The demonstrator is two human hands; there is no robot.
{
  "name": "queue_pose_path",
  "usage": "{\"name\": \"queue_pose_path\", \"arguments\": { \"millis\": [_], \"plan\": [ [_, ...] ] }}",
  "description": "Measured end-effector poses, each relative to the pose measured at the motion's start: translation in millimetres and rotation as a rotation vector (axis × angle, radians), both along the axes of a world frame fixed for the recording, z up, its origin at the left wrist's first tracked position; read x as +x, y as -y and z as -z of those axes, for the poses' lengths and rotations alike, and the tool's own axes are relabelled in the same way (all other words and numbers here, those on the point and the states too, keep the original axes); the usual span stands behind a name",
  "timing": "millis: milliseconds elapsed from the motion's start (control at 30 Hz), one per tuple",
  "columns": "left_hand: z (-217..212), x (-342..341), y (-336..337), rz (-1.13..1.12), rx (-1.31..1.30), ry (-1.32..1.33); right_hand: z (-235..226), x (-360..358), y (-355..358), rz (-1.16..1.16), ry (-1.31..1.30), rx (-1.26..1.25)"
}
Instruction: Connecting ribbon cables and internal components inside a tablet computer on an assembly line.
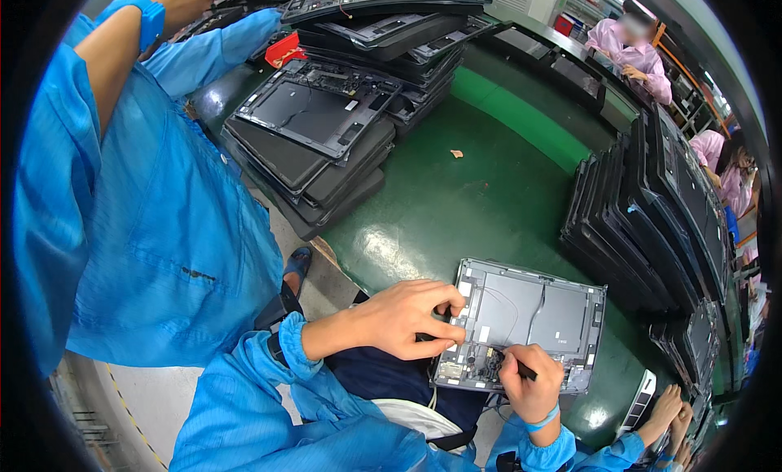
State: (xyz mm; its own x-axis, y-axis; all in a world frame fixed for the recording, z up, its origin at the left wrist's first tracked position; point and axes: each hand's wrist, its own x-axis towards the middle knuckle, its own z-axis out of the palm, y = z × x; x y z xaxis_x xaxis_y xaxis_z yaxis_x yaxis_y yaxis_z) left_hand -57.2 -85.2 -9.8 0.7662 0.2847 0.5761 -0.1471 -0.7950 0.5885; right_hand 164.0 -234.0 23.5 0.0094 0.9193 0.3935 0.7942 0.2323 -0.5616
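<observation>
An opened laptop chassis [562,317] lies on the green bench in front of me, its inside facing up. It shows wide flat grey panels, a small circuit area [482,364] along the near edge and thin dark wires. My left hand [407,317] is at its left edge, with bent thumb and fingers closed against the frame. At the near edge, my right hand [531,384] pinches a slim dark tool [525,370] over the circuit area. The tool's kind and tip cannot be made out.
Similar chassis [318,105] are stacked at the far left, with a red piece [284,50] beside them. Another tall stack [635,219] leans at the right. Co-workers in blue [155,228] sit close at left and lower right [664,415]; others in pink [623,48] work beyond.
</observation>
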Motion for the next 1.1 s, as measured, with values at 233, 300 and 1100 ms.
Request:
{"name": "queue_pose_path", "arguments": {
  "millis": [233,300,1100],
  "plan": [
    [2,-1,3,-0.017,-0.008,-0.034,1,3,1,-0.008,-0.081,-0.109],
    [-1,1,-1,-0.007,-0.019,-0.027,5,7,4,0.071,-0.230,-0.139],
    [6,6,-6,0.050,-0.074,-0.036,6,-3,7,0.073,0.103,-0.025]
  ]
}}
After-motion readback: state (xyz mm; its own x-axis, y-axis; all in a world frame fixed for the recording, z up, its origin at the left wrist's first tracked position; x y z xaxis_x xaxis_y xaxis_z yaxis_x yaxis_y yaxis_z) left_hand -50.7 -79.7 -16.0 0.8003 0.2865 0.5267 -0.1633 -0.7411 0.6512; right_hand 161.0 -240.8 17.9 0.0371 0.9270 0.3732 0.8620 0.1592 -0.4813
